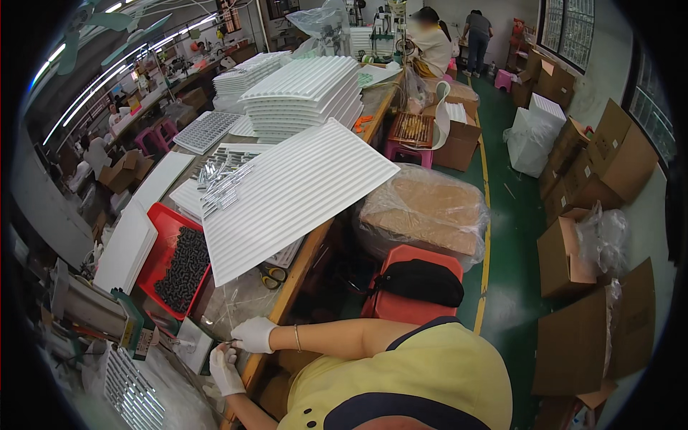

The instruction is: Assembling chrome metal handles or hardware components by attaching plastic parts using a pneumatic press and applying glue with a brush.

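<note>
My gloved left hand (226, 370) and gloved right hand (254, 335) meet over the near edge of the wooden bench (290, 297), in front of a small bench machine (136, 326). Their fingers are pinched together around something small that I cannot make out. Just beyond them stands a red tray (153, 282) holding many small black cylindrical parts (184, 276). A white ribbed sheet (301, 190) slopes across the bench, with a pile of shiny silver tubes (223, 179) at its left side. Scissors (271, 276) with dark and yellow handles lie under its near edge.
Stacks of white ribbed trays (301, 93) rise at the back. A plastic-covered rack of silver tubes (134, 390) is at lower left. Beside the bench are a red stool (408, 304) with a black bag and a wrapped carton (423, 211). Open cartons (573, 344) line the right wall.
</note>
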Demonstrator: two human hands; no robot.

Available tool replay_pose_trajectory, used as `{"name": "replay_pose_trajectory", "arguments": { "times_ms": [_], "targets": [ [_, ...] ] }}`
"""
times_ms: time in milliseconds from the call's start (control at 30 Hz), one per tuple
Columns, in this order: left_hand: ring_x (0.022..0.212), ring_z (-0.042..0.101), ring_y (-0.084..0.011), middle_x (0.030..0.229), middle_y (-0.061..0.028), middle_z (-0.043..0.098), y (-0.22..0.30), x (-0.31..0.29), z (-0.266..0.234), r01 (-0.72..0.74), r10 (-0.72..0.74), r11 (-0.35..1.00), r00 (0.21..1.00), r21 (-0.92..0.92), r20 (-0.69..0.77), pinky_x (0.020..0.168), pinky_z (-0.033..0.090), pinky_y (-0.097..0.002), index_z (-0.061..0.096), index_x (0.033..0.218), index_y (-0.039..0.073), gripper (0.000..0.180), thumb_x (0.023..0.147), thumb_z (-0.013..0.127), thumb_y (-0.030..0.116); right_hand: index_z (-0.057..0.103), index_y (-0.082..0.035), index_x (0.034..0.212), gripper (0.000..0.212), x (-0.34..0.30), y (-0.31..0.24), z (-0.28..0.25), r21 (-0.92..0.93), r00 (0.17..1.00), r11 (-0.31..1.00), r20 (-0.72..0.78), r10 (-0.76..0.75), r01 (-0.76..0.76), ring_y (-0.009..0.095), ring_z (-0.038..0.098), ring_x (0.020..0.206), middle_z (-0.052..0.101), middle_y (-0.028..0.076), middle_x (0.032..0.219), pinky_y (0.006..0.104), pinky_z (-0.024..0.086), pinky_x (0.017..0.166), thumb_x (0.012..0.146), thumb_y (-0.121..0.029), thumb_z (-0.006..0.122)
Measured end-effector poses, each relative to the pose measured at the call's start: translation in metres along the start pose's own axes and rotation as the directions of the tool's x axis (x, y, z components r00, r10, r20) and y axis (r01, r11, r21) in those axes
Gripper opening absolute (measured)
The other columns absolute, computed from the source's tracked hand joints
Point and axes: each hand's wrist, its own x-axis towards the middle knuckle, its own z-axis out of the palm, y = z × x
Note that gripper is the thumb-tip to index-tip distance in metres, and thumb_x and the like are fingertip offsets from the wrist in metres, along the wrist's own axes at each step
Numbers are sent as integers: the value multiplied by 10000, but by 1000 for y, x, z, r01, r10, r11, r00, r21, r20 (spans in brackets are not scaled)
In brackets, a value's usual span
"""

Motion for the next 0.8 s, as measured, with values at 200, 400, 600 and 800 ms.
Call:
{"name": "replay_pose_trajectory", "arguments": {
  "times_ms": [200, 400, 600, 800],
  "targets": [
    [755, 554, -99, 889, -22, 619, 11, -6, 14, -27, 24, 996, 999, 83, 39, 696, 445, -230, 617, 992, 25, 210, 925, 529, 204, 605, -107, 912, 290, 11, 8, 5, 40, 997, 999, -76, 19, -16, 363, 599, 864, 635, 155, 915, 460, 472, 755, 873, -370, 489],
    [812, 571, -105, 942, -48, 636, 28, -11, 23, -22, 18, 988, 1000, 150, 26, 719, 455, -235, 629, 980, 8, 234, 931, 515, 206, 595, -87, 856, 297, 19, 10, 3, -26, 996, 999, -92, 23, -25, 369, 601, 830, 639, 163, 883, 469, 472, 719, 880, -360, 481],
    [782, 561, -104, 870, -37, 612, 13, -16, 11, -16, 9, 985, 999, 173, 41, 709, 435, -231, 619, 960, 8, 210, 922, 506, 181, 593, -86, 871, 302, 24, 6, 10, -92, 996, 994, 60, 62, -56, 368, 606, 815, 640, 178, 855, 477, 469, 705, 874, -369, 487],
    [789, 562, -101, 877, -39, 613, 25, -17, 23, -56, 32, 965, 995, 256, 95, 717, 437, -233, 620, 968, 0, 169, 901, 521, 119, 589, -44, 881, 264, 52, 11, -7, 301, 891, 886, 398, 219, -353, 208, 578, 494, 604, 93, 616, 341, 464, 483, 905, -287, 488]
  ]
}}
